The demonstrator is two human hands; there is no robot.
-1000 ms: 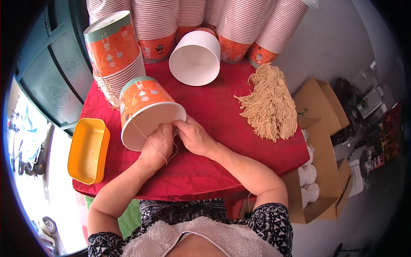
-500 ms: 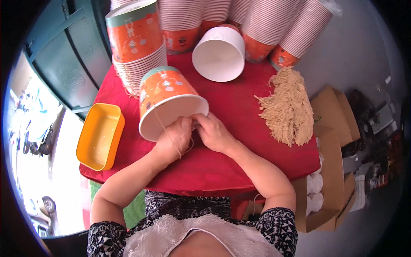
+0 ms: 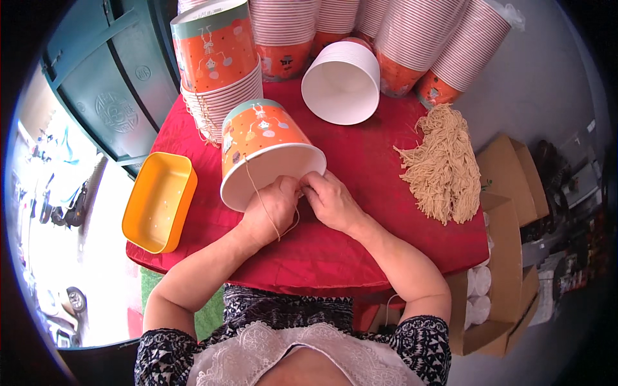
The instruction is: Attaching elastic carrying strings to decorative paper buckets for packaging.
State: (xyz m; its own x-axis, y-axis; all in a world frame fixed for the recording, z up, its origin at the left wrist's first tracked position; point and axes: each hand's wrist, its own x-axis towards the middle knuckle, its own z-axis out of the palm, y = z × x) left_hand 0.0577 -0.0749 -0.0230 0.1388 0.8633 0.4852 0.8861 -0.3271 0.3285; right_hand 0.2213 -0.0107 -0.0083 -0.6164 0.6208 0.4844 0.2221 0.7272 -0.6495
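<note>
An orange paper bucket (image 3: 267, 135) with a green band lies tipped on the table, its white mouth facing me. A thin beige string (image 3: 259, 198) runs from the bucket's side down over my left hand (image 3: 271, 211) and loops below it. My left fingers are closed in a pinch on the string at the near side of the mouth. Against them, my right hand (image 3: 331, 201) is also pinched, its knuckles by the rim's right end. What lies between the right fingertips is mostly hidden, but string shows beside them.
A bundle of beige strings (image 3: 444, 167) lies at right, a yellow plastic tub (image 3: 159, 202) at left. Nested buckets (image 3: 222, 96) with strings stand back left. Another bucket (image 3: 341, 83) lies on its side, before tall wrapped stacks (image 3: 412, 45). Cardboard boxes (image 3: 505, 238) flank the table's right edge.
The whole scene sits slightly farther right in the picture. Both hands keep their pinch at the bucket's mouth, with only small finger movement.
</note>
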